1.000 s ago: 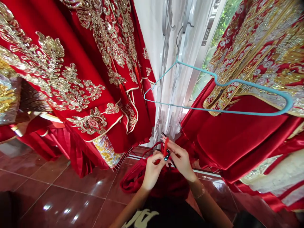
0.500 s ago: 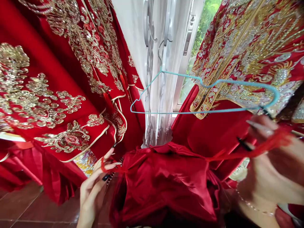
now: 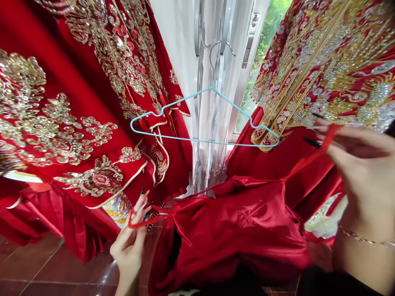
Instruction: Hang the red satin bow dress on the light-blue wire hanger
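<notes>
My left grip (image 3: 129, 242) pinches one red tie (image 3: 148, 222) and my right grip (image 3: 361, 168) pinches a second red tie (image 3: 311, 156), either side of the red satin garment (image 3: 240, 230), which lies below the blue wire hanger (image 3: 197, 139)

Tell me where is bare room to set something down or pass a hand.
Bare reddish floor tiles at lower left, between the embroidered robe's hem and the left hand. A hand could pass before the white curtain, under the blue hanger. Crowded: around the right hand with its red cord, against the red satin cloth.
</notes>
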### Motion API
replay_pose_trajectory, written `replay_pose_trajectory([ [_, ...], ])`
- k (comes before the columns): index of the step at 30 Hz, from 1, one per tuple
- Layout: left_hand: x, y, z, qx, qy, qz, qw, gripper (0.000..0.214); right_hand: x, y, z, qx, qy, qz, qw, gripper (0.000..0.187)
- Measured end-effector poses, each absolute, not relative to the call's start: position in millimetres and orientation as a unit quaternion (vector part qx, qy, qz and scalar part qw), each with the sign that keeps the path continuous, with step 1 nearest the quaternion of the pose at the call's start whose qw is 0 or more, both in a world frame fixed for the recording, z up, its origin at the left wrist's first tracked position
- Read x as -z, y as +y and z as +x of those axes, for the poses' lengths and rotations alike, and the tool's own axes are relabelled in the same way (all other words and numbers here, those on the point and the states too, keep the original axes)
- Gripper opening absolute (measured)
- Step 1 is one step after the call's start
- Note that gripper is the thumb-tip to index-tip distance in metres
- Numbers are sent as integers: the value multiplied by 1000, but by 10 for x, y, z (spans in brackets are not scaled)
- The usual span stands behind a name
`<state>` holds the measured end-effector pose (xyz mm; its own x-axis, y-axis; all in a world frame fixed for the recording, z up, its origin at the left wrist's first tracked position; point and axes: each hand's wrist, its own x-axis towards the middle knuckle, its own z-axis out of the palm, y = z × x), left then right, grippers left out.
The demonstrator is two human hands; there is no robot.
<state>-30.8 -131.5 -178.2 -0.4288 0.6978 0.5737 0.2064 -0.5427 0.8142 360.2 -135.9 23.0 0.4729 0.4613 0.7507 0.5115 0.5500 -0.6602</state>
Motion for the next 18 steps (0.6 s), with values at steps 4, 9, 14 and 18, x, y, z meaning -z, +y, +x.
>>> replay_pose_trajectory([
  [4, 1831, -1308, -324, -709, 447, 524, 154, 39, -88, -1111, 3782, -2, -571, -448, 688, 28],
  [9, 1820, -1345, -321, -705, 453, 527, 141, 44, -32, -741, 3988, -62, -584, -433, 684, 25],
  [14, 1836, -1380, -343, -698, 459, 533, 135, 33, -86, -500, 3934, -138, -578, -449, 667, 26],
  [18, 1820, -1392, -378, -708, 436, 539, 136, 34, -307, -443, 3701, -186, -600, -463, 625, 24],
])
